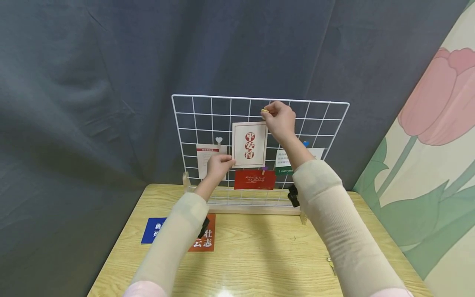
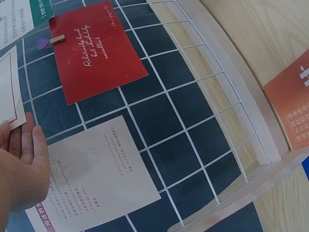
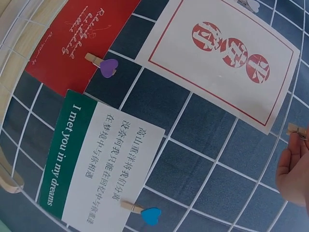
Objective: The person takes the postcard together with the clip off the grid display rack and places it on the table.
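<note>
A white card (image 1: 250,145) with a red border and red round characters stands against the white wire grid (image 1: 297,100). My left hand (image 1: 219,167) pinches its lower left corner between thumb and fingers. Up by the card's top right corner, my right hand (image 1: 281,121) pinches a small wooden clip with a yellow ornament (image 1: 264,110). In the right wrist view that clip (image 3: 296,129) is just beyond the card's edge. Below hangs a red card (image 1: 255,180) under a purple heart clip (image 3: 109,68).
A text card (image 2: 106,174) hangs at left under a pale heart clip (image 1: 219,140); a green and white card (image 3: 96,164) hangs at right with a blue heart clip (image 3: 151,216). On the wooden table (image 1: 259,255) lie a blue card (image 1: 151,231) and an orange-red card (image 1: 208,239).
</note>
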Motion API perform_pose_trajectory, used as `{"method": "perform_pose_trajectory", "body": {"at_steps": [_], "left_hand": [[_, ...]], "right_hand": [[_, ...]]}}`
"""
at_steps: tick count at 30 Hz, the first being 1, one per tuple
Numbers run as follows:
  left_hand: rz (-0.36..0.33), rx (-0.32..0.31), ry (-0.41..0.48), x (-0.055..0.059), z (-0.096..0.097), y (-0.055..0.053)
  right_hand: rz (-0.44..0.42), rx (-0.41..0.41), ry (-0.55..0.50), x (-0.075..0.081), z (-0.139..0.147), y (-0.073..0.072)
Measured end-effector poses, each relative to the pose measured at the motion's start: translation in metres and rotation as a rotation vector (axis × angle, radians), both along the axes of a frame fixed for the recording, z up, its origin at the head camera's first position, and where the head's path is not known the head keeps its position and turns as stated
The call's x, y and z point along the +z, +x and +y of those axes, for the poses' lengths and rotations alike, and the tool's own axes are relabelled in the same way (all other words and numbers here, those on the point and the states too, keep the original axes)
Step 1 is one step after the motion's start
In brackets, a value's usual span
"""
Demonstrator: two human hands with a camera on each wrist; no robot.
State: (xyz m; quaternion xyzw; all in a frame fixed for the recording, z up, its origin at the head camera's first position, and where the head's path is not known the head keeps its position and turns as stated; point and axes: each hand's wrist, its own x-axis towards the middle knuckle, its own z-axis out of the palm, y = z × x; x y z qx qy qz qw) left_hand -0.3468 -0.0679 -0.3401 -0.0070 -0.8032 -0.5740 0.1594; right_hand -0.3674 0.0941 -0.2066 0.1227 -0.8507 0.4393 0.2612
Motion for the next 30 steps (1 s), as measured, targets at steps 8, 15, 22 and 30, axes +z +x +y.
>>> {"method": "perform_pose_trajectory", "body": {"at_steps": [8,15,22,30], "left_hand": [[0.022,-0.013,0.014,-0.006,-0.002,0.001],[0.041,-0.012,0.01,-0.009,-0.004,0.001],[-0.011,-0.033,0.075,-0.013,-0.005,-0.001],[-0.019,-0.06,0.086,-0.017,-0.006,-0.001]], "right_hand": [[0.039,-0.003,-0.009,-0.007,0.006,-0.001],[0.064,0.008,-0.027,-0.014,0.011,-0.001],[0.049,0.025,-0.047,-0.02,0.015,0.0],[0.066,0.04,-0.052,-0.027,0.018,0.0]]}}
